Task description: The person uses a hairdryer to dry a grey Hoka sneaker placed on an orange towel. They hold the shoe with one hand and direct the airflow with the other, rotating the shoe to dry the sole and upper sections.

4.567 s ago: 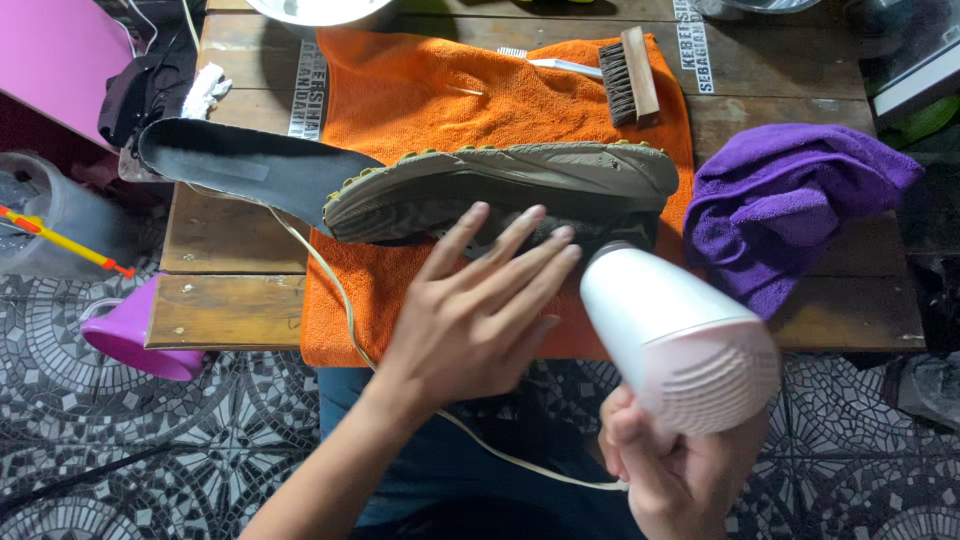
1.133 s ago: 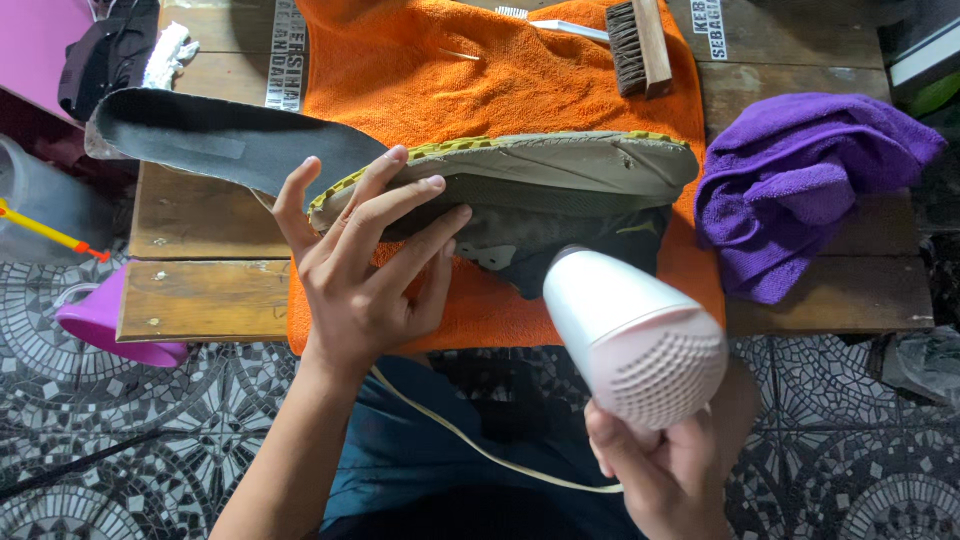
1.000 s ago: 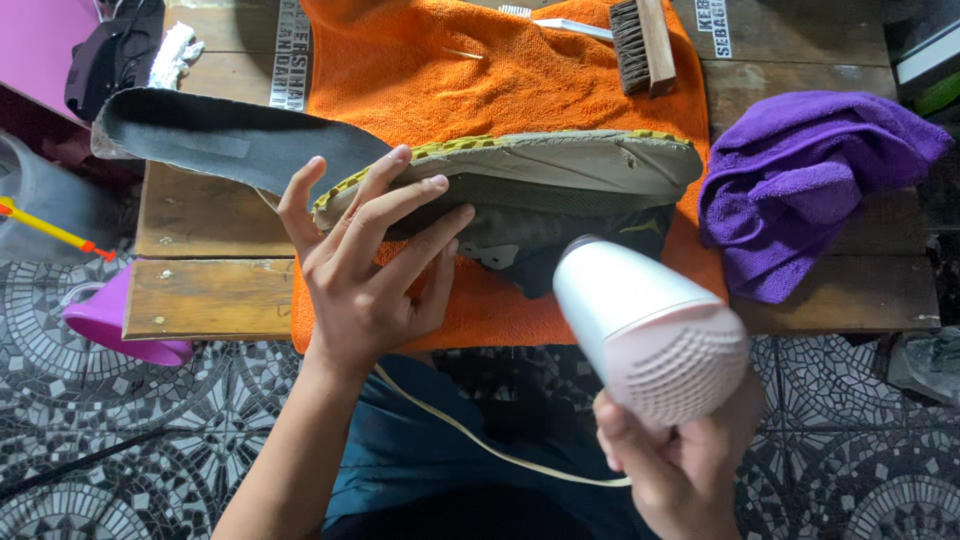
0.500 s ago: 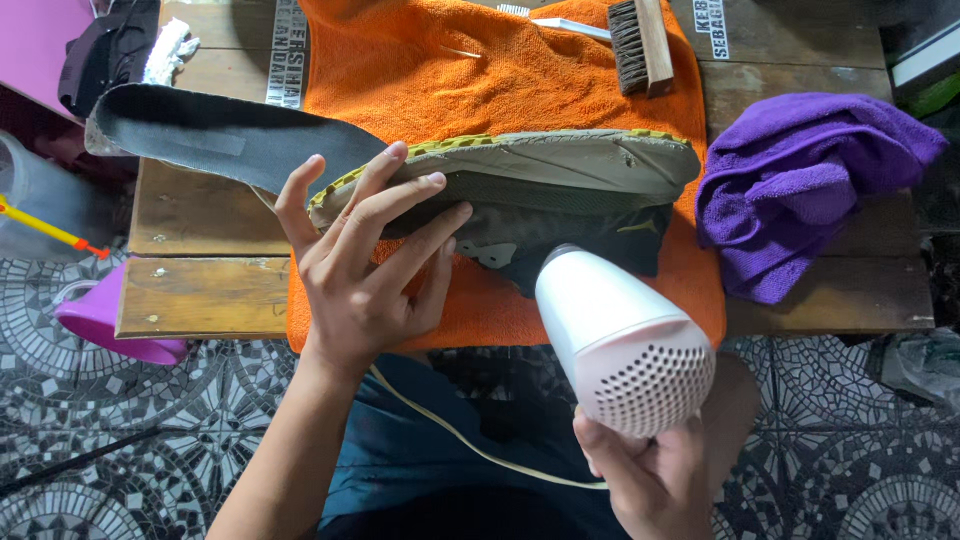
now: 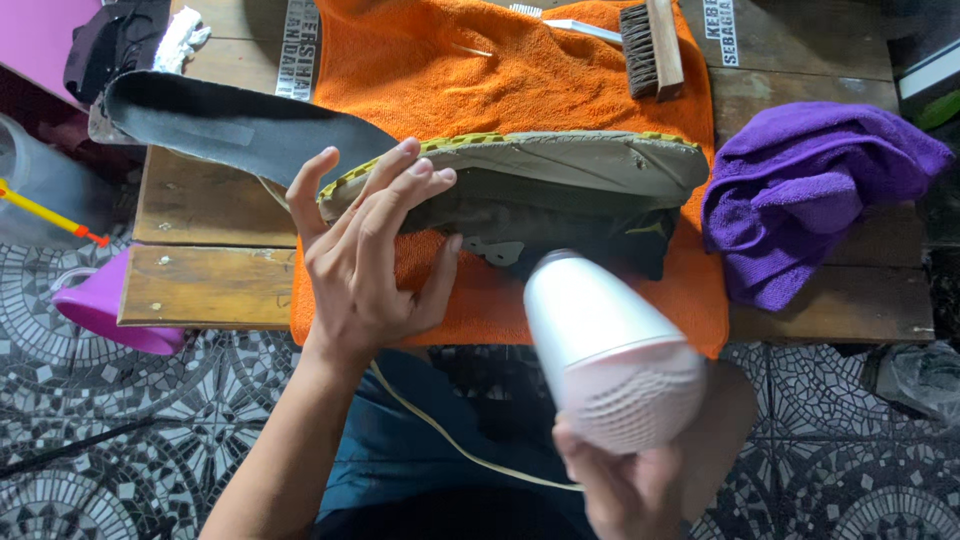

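Wooden planks form the low table [image 5: 215,205], standing on a floor of patterned tiles, and an orange towel [image 5: 520,80] is spread across its middle, probably to keep the wood dry and clean. On the towel lies a grey-green shoe [image 5: 530,190], turned on its side with the sole facing the far edge. The left hand [image 5: 365,265] rests on the toe end with the fingers spread wide and flat, it seems to hold the shoe steady. The right hand [image 5: 640,480] is closed around the handle of a white hair dryer [image 5: 610,350], whose nozzle points at the near side of the shoe. A dark insole [image 5: 230,125] lies to the left, a brush [image 5: 650,45] at the far edge, a purple cloth [image 5: 810,190] at the right.
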